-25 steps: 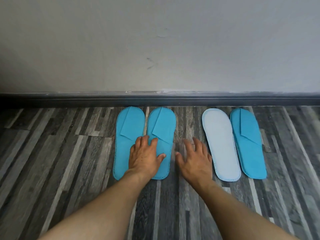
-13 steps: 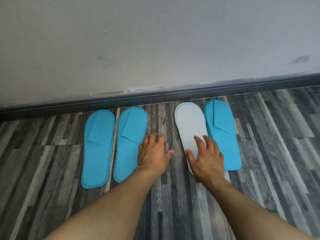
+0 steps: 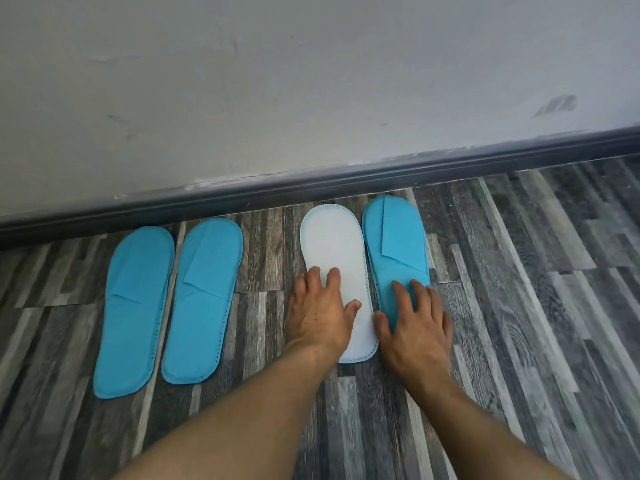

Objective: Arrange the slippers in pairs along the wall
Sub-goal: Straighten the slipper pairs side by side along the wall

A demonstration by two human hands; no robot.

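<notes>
Both your forearms reach forward over the grey wood-pattern floor (image 3: 519, 341). Your left hand (image 3: 320, 311) lies flat, fingers spread, on the pale white flat slipper (image 3: 334, 251). Your right hand (image 3: 415, 327) lies flat and spread on the heel of the blue fabric slipper (image 3: 394, 244) just beside it; neither hand seems to grasp anything. Another pair of blue slippers (image 3: 169, 299) lies to the left, toes near the dark baseboard (image 3: 311, 188).

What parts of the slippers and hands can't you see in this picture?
Head view only:
- Heel of the right blue slipper: covered by the right hand.
- Lower left edge of the white slipper: under the left hand.
- White slipper's other face: turned to the floor.
- Both palms: facing down.
- Elbows: cut off by the bottom edge.
</notes>
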